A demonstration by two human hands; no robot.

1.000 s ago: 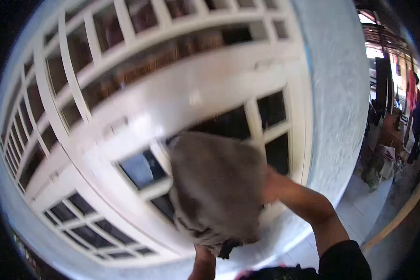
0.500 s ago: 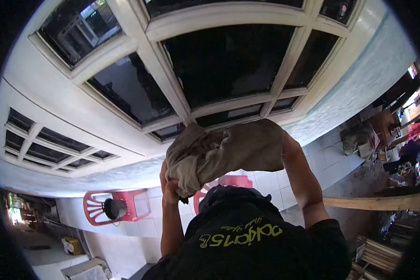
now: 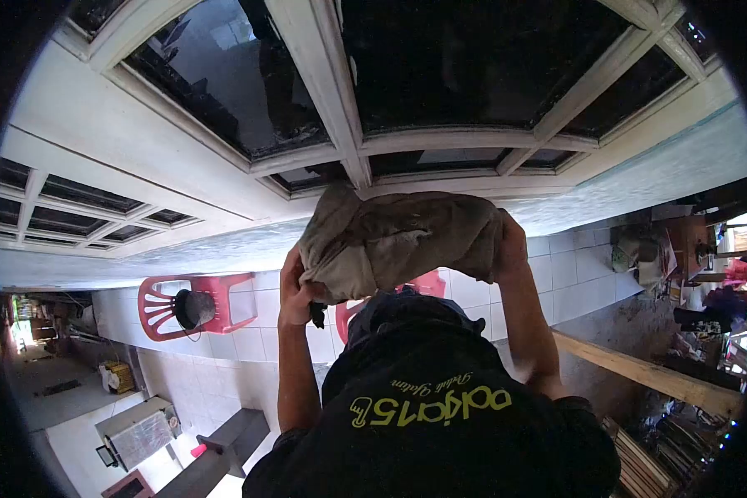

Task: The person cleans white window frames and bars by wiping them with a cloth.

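Observation:
A bunched grey-brown cloth (image 3: 423, 236) is stretched between my two hands in front of my chest, wrinkled and darker along its top. My left hand (image 3: 295, 290) grips its left end, with the fingers closed on a fold and a dark scrap hanging below. At the opposite end my right hand (image 3: 510, 245) has hold of the cloth, its fingers largely hidden behind the fabric. Just beyond the cloth stands a white-framed window (image 3: 349, 100) with dark panes.
To the left, a red plastic chair (image 3: 228, 303) carries a dark bucket (image 3: 194, 309). Another red chair (image 3: 430, 284) is partly hidden behind my body. A wooden beam (image 3: 647, 369) crosses the right side. A second paned window (image 3: 83, 203) lies far left, above white floor tiles (image 3: 548, 278).
My view has shifted, so the window sits higher and looks closer. Both hands still hold the cloth, which now hangs a little more level and spread.

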